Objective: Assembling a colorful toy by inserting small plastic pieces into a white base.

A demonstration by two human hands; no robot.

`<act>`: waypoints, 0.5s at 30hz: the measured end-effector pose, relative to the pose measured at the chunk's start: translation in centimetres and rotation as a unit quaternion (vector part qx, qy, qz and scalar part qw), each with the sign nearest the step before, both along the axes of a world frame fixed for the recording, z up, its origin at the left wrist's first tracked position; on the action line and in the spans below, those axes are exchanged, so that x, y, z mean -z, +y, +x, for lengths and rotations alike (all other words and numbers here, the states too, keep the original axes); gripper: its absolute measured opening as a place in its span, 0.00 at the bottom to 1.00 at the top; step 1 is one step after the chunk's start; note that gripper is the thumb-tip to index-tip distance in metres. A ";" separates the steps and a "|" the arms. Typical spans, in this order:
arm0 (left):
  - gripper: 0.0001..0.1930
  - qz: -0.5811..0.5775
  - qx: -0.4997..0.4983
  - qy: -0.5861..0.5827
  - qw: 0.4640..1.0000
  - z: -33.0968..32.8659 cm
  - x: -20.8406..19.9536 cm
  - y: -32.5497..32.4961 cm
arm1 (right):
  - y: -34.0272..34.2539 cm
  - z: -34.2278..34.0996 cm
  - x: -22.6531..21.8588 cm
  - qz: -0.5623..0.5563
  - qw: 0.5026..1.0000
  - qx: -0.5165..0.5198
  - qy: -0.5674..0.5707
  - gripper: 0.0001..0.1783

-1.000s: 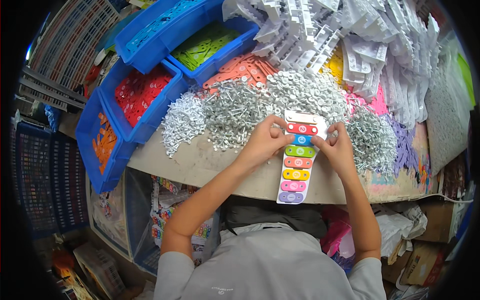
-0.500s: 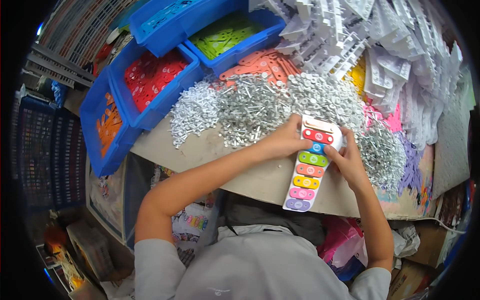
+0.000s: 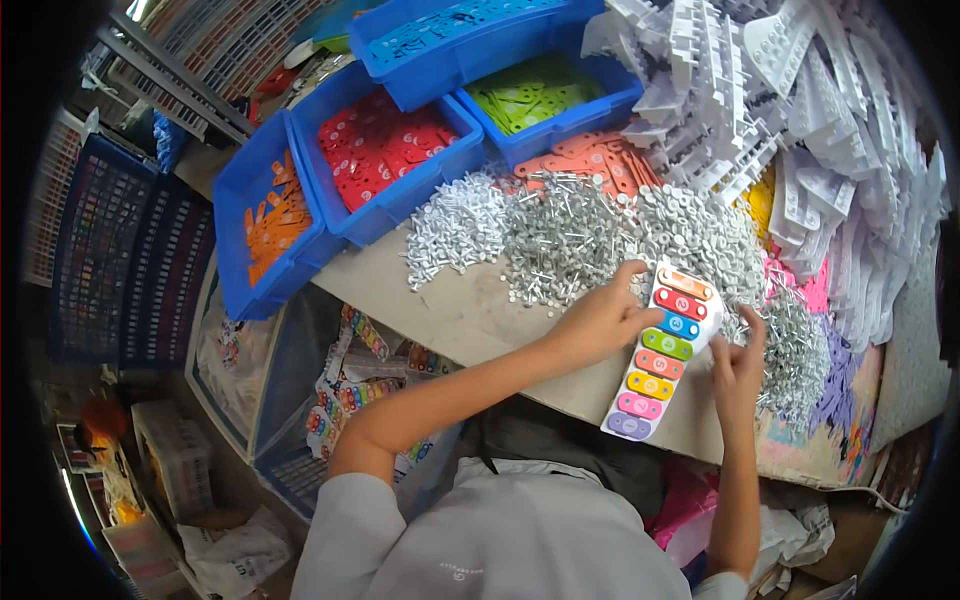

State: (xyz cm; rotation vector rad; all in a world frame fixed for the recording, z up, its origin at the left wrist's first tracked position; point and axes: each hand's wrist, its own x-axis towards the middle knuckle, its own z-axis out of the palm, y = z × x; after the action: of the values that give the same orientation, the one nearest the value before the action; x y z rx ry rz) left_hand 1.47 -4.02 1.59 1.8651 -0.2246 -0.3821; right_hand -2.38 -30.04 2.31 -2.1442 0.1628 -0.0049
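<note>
A toy xylophone [image 3: 662,364] with a white base and a row of coloured bars lies aslant at the table's front edge. From the top its bars run orange [image 3: 686,285], red, blue, green, coral, yellow, pink and purple. My left hand [image 3: 603,322] grips its upper left side, with the thumb by the blue bar and a finger near the top corner. Just off the right side is my right hand [image 3: 738,362], its thumb and bent fingers apart and nothing visible in them. Behind the xylophone spread piles of metal pins [image 3: 565,238] and small white round caps [image 3: 690,225].
Blue bins hold orange [image 3: 278,225], red [image 3: 380,150], green [image 3: 535,95] and blue [image 3: 460,30] bars. White xylophone bases [image 3: 700,90] are heaped at the back right. Coral [image 3: 590,160] and purple [image 3: 845,375] bars lie loose. More pins [image 3: 795,350] sit beyond my right hand.
My right hand has come off the xylophone to the right, while the left keeps its grip. The orange top bar now shows its face flat on the base. The whole view has shifted.
</note>
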 end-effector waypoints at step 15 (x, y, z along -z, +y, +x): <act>0.02 0.341 -0.285 -0.303 0.843 -4.4 2.5 15.5 | -14.5 -9.9 3.7 -0.370 0.907 0.172 -0.100 0.14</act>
State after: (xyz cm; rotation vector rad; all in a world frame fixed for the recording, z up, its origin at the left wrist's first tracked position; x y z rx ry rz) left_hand -2.92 11.45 -0.89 2.5959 0.0754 0.6470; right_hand -12.24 -44.56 -1.39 -2.8172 0.4770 -0.5759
